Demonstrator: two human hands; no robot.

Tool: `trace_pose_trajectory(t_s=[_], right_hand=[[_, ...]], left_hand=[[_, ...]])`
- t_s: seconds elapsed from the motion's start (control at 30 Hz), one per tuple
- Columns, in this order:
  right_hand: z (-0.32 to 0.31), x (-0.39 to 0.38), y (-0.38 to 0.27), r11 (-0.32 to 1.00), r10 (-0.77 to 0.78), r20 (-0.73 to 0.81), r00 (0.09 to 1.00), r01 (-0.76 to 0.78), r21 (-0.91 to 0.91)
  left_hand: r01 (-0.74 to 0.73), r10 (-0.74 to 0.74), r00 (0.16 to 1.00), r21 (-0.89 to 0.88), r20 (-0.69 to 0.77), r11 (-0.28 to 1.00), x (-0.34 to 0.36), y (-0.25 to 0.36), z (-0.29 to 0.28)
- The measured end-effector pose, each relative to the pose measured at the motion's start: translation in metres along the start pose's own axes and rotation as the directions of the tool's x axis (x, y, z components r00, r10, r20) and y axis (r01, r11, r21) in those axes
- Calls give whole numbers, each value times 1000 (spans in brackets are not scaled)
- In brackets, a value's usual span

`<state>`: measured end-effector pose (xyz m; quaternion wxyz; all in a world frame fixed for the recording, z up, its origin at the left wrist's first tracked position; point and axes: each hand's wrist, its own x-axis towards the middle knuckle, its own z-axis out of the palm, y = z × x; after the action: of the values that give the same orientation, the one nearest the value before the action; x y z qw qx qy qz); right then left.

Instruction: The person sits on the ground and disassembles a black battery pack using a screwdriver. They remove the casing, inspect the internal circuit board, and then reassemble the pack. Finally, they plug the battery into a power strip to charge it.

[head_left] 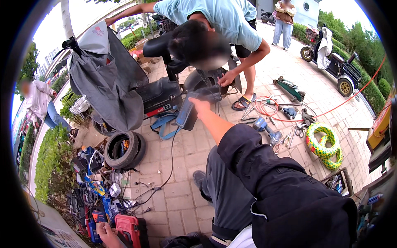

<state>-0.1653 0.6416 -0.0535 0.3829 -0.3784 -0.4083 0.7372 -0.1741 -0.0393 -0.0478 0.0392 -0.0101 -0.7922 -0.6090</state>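
My right hand (201,105) reaches forward on a black-sleeved arm and grips the top of a dark grey boxy unit (189,111), held tilted beside a black scooter (159,93). A black cable (170,167) trails from the unit down to the paving. A blue strap (164,122) hangs just beneath it. My left hand (108,234) is low at the bottom left, resting against a red tool case (131,228). A person in a light blue shirt (219,18) bends over the scooter, one hand (226,78) at its rear wheel.
A loose tyre (124,149) lies left of me beside a heap of tools and cables (95,188). A cordless drill (266,129), pliers and a green-yellow coiled tube (324,145) lie to the right. A grey cover (105,78) drapes the scooter. A second scooter (333,62) is parked far right.
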Motion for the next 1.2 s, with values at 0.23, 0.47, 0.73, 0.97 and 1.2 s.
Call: trace_pose_trajectory(t_s=[0.23,0.47,0.73,0.97,1.2], right_hand=[[12,-8,10,933,-30,-88,996,-4,-359],[-16,52,14,926,-22,17,1000,27,-377],[-28,50,31,608,-10,-1,1000,5,-794],[-10,71,16,683,-288,-66,955,156,-714],[88,-91,-1,691,152,819,554,533,-489]], left_hand=[[-110,112,994,99,-15,989,6,-13,-24],[-163,161,975,-1,-150,987,-2,9,7],[-303,214,894,-180,-395,936,-17,100,28],[-299,297,949,-608,-108,735,-18,162,124],[-224,295,954,-525,53,821,-19,179,186]])
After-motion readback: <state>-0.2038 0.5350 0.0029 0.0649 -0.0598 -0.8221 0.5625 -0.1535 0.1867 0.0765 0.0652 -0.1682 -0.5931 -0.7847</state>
